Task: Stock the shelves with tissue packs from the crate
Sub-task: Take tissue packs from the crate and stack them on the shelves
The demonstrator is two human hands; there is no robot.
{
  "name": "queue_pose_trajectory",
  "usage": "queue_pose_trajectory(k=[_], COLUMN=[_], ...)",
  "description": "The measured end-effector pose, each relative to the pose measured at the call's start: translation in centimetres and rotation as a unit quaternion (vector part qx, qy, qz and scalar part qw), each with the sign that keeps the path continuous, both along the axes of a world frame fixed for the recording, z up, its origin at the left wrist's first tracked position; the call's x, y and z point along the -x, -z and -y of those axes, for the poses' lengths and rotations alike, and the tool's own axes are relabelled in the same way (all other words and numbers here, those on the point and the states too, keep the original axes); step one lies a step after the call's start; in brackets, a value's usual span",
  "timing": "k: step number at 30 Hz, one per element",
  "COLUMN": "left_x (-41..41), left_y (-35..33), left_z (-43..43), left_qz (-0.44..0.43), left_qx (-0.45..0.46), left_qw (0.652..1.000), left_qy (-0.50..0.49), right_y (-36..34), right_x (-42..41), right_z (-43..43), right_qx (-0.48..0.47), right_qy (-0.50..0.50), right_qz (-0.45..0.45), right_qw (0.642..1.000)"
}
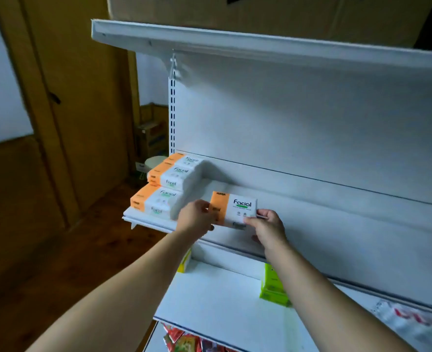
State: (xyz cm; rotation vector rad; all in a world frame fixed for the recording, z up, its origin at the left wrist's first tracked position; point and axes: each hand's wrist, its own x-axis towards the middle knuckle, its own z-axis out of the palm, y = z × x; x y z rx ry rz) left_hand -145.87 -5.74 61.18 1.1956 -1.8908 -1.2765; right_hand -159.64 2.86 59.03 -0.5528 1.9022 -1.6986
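- While both hands carry it, the facial tissue pack point(237, 207) sits low over the middle shelf point(336, 219), just right of the stacked packs point(169, 184); can't tell if its underside touches the shelf yet.
- Left hand point(196, 217): fingers curled round the orange end of the pack.
- Right hand point(267, 224): thumb and fingers pinching the white right-hand end, near the lower corner.
- Step, as I read it: setting this pack down beside the stack. Most of the shelf to the right is bare, so stocking looks far from done. Crate not in view.
- Risk: the pack is near the front lip; let go too early and it could tip off onto the lower shelf point(222, 301).
- Risk: soft wrapping, held only at the ends, so the corner pinch could slip or crumple the pack.
- Risk: the left hand is close to the stack, which steps forward unevenly at the shelf's open left end; a nudge could push a pack off the side to the floor.
- Around: green packs point(272, 288) and a yellow pack point(184, 262) on the lower shelf, partly hidden by the forearms; a blurred plastic-wrapped item point(413, 323) far right; red packets point(184, 341) below.
- Above: top shelf point(235, 44) carrying a cardboard box point(260, 13), well clear of the hands.
- Left: wooden door point(70, 97), cartons point(151, 138) behind the rack.
- Nothing stands between the pack and its spot.
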Motion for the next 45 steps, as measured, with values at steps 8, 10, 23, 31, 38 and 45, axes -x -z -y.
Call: queue_pose_trajectory(k=[8, 10, 23, 31, 38, 45], left_x=[5.1, 6.2, 9.2, 9.6, 9.2, 5.6], left_y=[-0.3, -0.4, -0.3, -0.3, -0.9, -2.2], left_z=[8.4, 9.9, 13.7, 14.0, 12.2, 7.8], left_qz=[0.135, 0.167, 0.213, 0.190, 0.162, 0.098], left_qx=[0.038, 0.072, 0.113, 0.095, 0.105, 0.108], left_qw=[0.989, 0.982, 0.968, 0.976, 0.980, 0.989], left_qy=[0.045, 0.043, 0.063, 0.055, 0.044, -0.027], right_y=[1.5, 1.2, 1.9, 2.5, 2.0, -0.4], right_x=[4.4, 5.2, 7.4, 8.2, 8.1, 6.0], right_z=[9.2, 10.9, 17.1, 17.5, 17.0, 10.9], right_qx=[-0.132, -0.153, -0.168, -0.150, -0.130, -0.064], right_qy=[0.010, 0.019, 0.001, 0.003, -0.006, 0.031], right_qz=[-0.057, -0.076, -0.105, -0.105, -0.073, -0.085], right_qw=[0.990, 0.985, 0.980, 0.983, 0.989, 0.994])
